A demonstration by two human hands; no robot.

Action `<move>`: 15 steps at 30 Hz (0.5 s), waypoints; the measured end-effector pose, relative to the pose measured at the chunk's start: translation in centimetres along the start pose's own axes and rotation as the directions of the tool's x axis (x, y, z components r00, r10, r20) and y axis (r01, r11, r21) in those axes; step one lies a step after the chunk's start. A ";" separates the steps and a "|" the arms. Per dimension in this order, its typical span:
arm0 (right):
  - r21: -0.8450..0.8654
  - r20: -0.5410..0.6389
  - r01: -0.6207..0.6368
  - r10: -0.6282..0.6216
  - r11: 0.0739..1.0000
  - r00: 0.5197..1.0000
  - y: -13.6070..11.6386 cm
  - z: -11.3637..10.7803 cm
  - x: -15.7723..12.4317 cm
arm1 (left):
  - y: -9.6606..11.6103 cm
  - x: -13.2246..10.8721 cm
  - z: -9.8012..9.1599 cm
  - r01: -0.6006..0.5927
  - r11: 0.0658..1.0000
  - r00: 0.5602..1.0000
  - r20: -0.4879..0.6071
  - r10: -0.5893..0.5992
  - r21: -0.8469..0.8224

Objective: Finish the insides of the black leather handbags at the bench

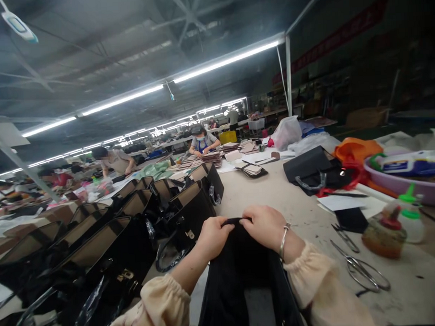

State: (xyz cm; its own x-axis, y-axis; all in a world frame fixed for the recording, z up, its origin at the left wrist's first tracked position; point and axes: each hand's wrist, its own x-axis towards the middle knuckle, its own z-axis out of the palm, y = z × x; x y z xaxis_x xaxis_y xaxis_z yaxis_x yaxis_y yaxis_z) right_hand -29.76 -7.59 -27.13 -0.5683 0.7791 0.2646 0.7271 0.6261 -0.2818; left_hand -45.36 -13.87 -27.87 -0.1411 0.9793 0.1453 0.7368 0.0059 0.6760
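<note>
A black handbag (pixel 222 283) stands open in front of me at the bottom middle, its dark inside facing up. On its far rim, my left hand (pixel 214 236) pinches the edge between thumb and fingers. Close to its right, my right hand (pixel 263 224) grips the same rim, with a metal bangle on the wrist. A short stretch of black edge shows between the two hands. The lower part of the bag runs out of the frame.
Several black handbags (pixel 109 254) crowd the left side. To the right lie scissors (pixel 359 269), small snips (pixel 346 236), a glue pot (pixel 384 237), a green-capped bottle (pixel 411 217) and a purple basin (pixel 416 188). A black bag (pixel 313 168) lies farther back. Co-workers sit beyond.
</note>
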 end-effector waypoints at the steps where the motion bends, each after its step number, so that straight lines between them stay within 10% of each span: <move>1: 0.008 -0.008 -0.004 0.004 1.000 1.000 0.1 0.1 0.0 | 0.1 0.0 0.0 0.007 1.000 1.000 0.006 -0.007 -0.007; 15: 0.072 -0.008 0.007 -0.007 0.997 1.000 1.1 0.2 0.1 | 1.1 0.1 0.1 0.067 0.996 0.997 0.052 -0.065 -0.052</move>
State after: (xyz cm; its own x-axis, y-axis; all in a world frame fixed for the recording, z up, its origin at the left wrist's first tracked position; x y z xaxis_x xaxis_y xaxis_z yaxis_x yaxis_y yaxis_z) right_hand -29.08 -6.82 -27.64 -0.5703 0.7745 0.2739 0.6933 0.6326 -0.3453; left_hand -44.45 -13.70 -27.17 -0.1539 0.9861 0.0633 0.6906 0.0615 0.7206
